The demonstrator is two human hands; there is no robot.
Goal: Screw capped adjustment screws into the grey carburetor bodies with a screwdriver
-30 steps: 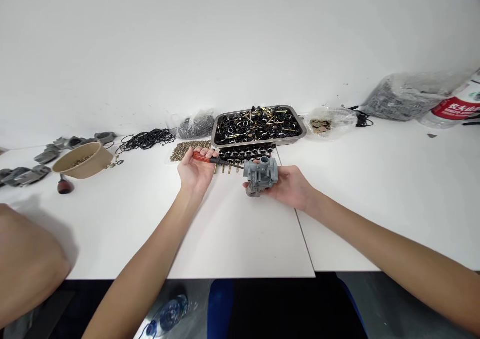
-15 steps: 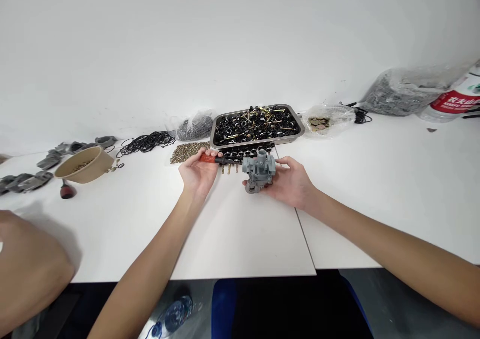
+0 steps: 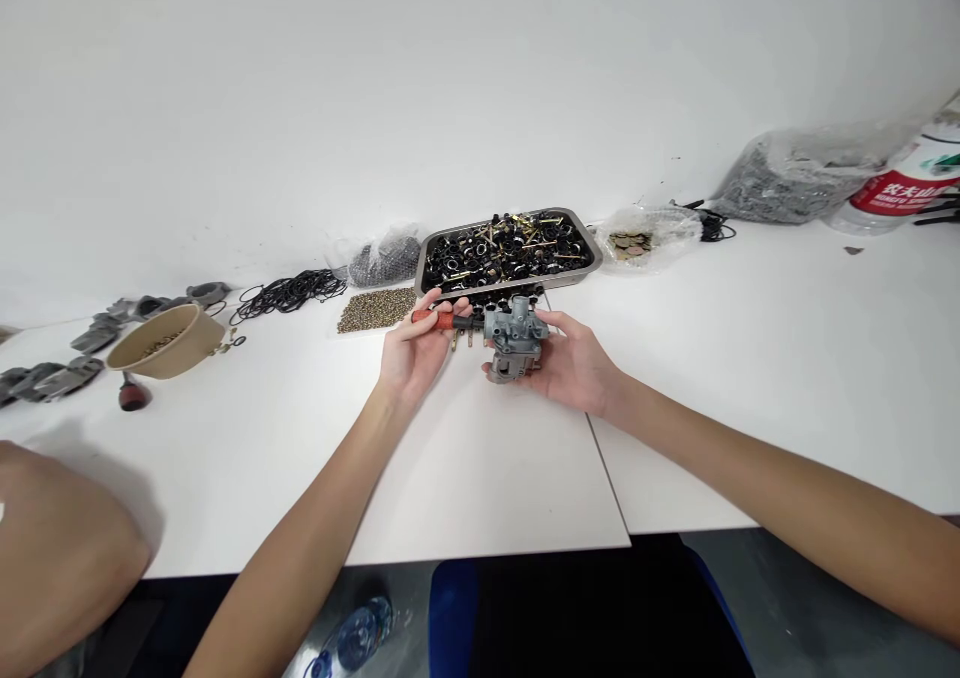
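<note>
My right hand (image 3: 570,363) is closed around a grey metal carburetor (image 3: 516,333), holding it just above the white table. My left hand (image 3: 414,353) grips a screwdriver (image 3: 435,320) by its red-orange handle. The screwdriver's black front part points right and meets the left side of the carburetor; its tip is hidden. Behind the hands, a row of black parts with brass-coloured strips (image 3: 470,338) lies in front of a metal tray (image 3: 577,276) heaped with black and brass-coloured pieces.
Small brass pieces (image 3: 375,311) lie left of the tray, near black rubber rings (image 3: 289,293). A beige bowl (image 3: 180,348) and another red-handled tool (image 3: 133,394) sit further left, by a person's arm (image 3: 67,548). Plastic bags (image 3: 787,178) and a large bottle (image 3: 900,193) stand right.
My left hand has moved slightly right with the screwdriver, bringing its front up against the carburetor. The carburetor has tilted a little in my right hand. The view has shifted slightly.
</note>
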